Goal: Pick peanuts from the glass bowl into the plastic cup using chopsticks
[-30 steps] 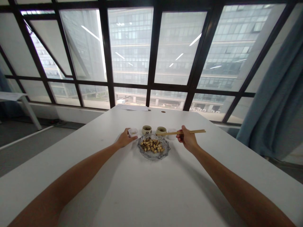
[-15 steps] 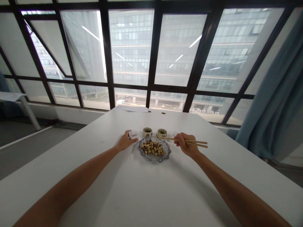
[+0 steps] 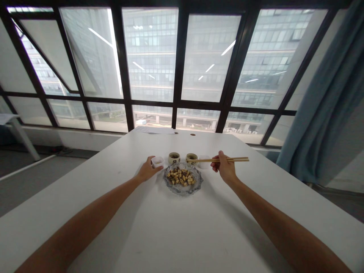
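On the white tabletop, well out ahead of the person, sits a scalloped glass dish heaped with pale and dark nuts. From the dish, a small white cup stands at about 10 o'clock. The left hand is curled round it, thumb and fingers pinching its sides. Two squat ceramic cups follow in a row: one at 11 o'clock, the other at 1 o'clock, just behind the dish rim. A second white cup stands at 2 o'clock.

The right hand, at about 3 o'clock, is closed on a pair of wooden chopsticks and pinches them near the middle. They lie nearly level, tips pointing toward 9 o'clock and hovering at the 1 o'clock ceramic cup; whether they grip anything is too small to tell.

At the tabletop's 12 o'clock edge lies a sheet of paper. Beyond it are dark-framed windows, with a blue curtain at 2 o'clock.
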Demonstrator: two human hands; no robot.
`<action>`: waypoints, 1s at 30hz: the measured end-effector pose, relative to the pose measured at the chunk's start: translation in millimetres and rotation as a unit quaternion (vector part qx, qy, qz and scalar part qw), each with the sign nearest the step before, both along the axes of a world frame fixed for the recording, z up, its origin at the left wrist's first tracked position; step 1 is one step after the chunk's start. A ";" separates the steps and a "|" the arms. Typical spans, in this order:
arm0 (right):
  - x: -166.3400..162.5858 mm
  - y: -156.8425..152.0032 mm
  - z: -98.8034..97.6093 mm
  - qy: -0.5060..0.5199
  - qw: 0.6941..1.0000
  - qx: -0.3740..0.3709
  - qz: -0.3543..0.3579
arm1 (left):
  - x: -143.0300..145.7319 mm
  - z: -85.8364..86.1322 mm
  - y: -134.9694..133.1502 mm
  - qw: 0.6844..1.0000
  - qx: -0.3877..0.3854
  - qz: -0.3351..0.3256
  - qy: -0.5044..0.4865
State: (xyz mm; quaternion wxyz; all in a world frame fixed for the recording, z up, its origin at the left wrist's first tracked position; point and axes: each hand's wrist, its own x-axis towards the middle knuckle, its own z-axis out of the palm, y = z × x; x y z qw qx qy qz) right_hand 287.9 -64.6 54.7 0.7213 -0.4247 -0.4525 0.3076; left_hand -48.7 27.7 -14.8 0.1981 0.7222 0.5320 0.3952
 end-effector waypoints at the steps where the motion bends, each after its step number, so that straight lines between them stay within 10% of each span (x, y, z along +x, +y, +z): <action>1: 0.9 1.6 -1.5 0.011 1.000 -0.007 0.000 | 0.5 0.0 0.0 1.000 -0.001 0.004 0.004; 8: 5.2 4.4 -5.5 0.021 1.000 -0.009 -0.001 | 0.5 1.3 0.5 0.997 0.065 0.023 0.027; 14: -0.9 -1.9 -4.4 -0.028 0.999 0.018 -0.030 | 22.9 44.8 5.5 0.963 0.199 -0.026 0.177; 23: -34.3 -4.0 -18.1 -0.182 0.980 0.079 -0.026 | 85.7 70.2 44.3 0.960 0.010 -0.104 0.259; 30: -53.1 31.2 -8.5 -0.232 0.970 0.069 -0.016 | 81.7 63.6 55.5 0.962 0.051 -0.179 0.201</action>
